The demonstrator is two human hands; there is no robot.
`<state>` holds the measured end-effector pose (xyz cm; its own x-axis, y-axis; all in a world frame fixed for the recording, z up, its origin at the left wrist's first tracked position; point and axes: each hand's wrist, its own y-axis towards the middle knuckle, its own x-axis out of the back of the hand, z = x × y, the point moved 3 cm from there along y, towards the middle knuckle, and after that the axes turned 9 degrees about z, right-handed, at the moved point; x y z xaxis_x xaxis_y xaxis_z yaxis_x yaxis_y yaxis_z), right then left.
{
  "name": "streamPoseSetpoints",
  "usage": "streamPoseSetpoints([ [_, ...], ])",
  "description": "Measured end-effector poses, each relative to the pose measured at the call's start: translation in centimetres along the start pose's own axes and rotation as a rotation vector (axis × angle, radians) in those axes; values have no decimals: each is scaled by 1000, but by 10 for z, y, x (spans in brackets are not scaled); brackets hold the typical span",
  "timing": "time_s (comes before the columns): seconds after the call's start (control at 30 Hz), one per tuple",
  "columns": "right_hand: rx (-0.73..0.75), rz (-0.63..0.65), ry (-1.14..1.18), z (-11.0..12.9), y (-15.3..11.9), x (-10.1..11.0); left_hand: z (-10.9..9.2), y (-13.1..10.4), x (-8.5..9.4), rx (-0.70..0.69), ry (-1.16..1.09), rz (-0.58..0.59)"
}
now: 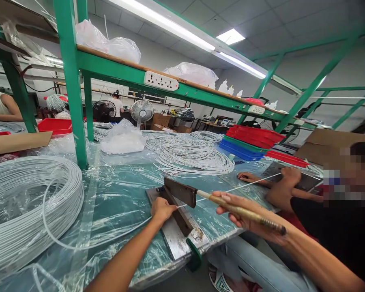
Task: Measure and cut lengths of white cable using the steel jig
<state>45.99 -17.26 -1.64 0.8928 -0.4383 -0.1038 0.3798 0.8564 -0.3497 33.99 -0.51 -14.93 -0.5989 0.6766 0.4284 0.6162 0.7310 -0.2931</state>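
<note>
A hinged lever cutter is fixed near the bench's front edge, its brown metal blade (180, 192) raised above a narrow bar (179, 219) on a metal base plate (172, 242). My right hand (235, 211) is wrapped around the cutter's long worn handle (255, 216). At the bar's left side, my left hand (162, 209) pinches a thin white cable (115, 236). That cable comes from the big coil (63, 194) on the left, passes under the raised blade and runs on to the right, towards a co-worker's hand (290, 175).
A green clamp (194, 253) grips the bench edge. Loose white cable loops (188, 152) lie behind the cutter, near stacked red and blue trays (246, 142). A green post (71, 89) stands left. The co-worker sits close on my right, the other hand (246, 177) on the bench.
</note>
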Motion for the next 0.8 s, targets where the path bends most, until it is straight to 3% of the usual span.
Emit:
streamPoseSetpoints([
  [0.33, -239, 185, -512, -56, -13, 1, -2, -6, 3, -12, 27, -5],
  [0.5, -111, 179, -603, -56, -16, 0, -2, -6, 0, -23, 4, -26],
  [0.57, -37, 169, -627, -67, -16, 2, -1, -6, -1, -27, -12, -36],
  [0.7, 240, -11, -626, -123, -6, 10, 5, -4, -1, -43, -73, -56],
  [0.8, 265, -52, -534, -160, 2, 18, 10, -5, 0, -103, -166, -42],
])
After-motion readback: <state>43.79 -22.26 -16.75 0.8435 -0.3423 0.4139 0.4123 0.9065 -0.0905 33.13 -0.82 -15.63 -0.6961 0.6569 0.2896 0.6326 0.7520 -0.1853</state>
